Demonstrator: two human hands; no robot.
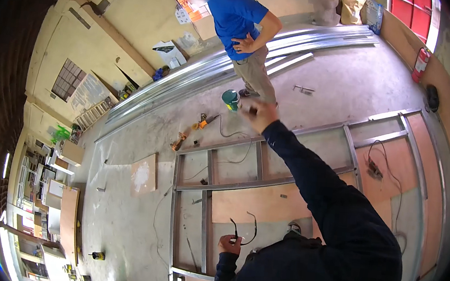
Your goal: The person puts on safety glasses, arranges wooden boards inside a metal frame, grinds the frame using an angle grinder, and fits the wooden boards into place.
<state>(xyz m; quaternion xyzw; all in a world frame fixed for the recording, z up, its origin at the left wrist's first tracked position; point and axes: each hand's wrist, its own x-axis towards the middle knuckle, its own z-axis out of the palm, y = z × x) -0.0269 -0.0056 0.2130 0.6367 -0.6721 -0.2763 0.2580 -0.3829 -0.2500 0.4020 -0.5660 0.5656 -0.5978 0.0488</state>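
Note:
In the lower middle, my left hand (229, 244) is closed on a pair of glasses (236, 229). Their two thin dark temples stick up and curve away from my fingers. My right arm, in a dark sleeve, stretches forward over the metal frame (259, 160) on the floor. At its end my right hand (262, 117) is blurred by motion, so its fingers cannot be read clearly. It appears beside a green bucket (231, 99) and in front of the lower legs of a person (242, 20) in a blue shirt.
Orange power tools (180, 140) lie with cords left of the frame's far edge. Another corded tool (374, 168) rests inside the frame at right. Long metal channels (188, 74) are stacked along the far wall. A clamp (303, 89) and a fire extinguisher (421, 64) are farther right.

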